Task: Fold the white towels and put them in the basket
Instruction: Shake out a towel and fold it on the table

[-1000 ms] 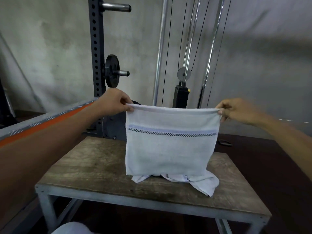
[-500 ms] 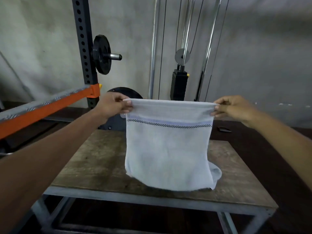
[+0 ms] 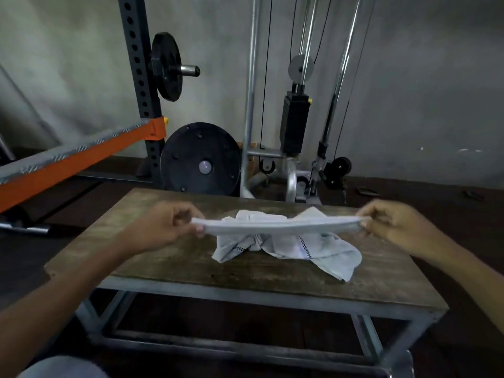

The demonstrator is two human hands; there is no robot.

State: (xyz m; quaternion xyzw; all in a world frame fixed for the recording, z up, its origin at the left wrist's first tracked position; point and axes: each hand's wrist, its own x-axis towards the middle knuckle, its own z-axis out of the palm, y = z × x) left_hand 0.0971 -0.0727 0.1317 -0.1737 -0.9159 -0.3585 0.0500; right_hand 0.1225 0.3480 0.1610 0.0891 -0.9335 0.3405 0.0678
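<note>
I hold a white towel (image 3: 278, 227) stretched between both hands above the wooden table (image 3: 191, 266). I see it edge-on as a thin, slightly bowed white band. My left hand (image 3: 169, 227) pinches its left end and my right hand (image 3: 392, 225) pinches its right end. Under the held towel, a crumpled white towel with a checked stripe (image 3: 300, 249) lies on the tabletop, spreading toward the right front. No basket is in view.
The table stands on a grey metal frame (image 3: 245, 298). Behind it are a black weight plate (image 3: 200, 159), a rack upright with an orange arm (image 3: 81, 156), a cable machine with a weight stack (image 3: 296, 124), and a grey wall.
The towel hung as a vertical sheet in front of me before; now it is lowered and turned flat, seen edge-on. The crumpled towel beneath has come into view. The camera tilted down.
</note>
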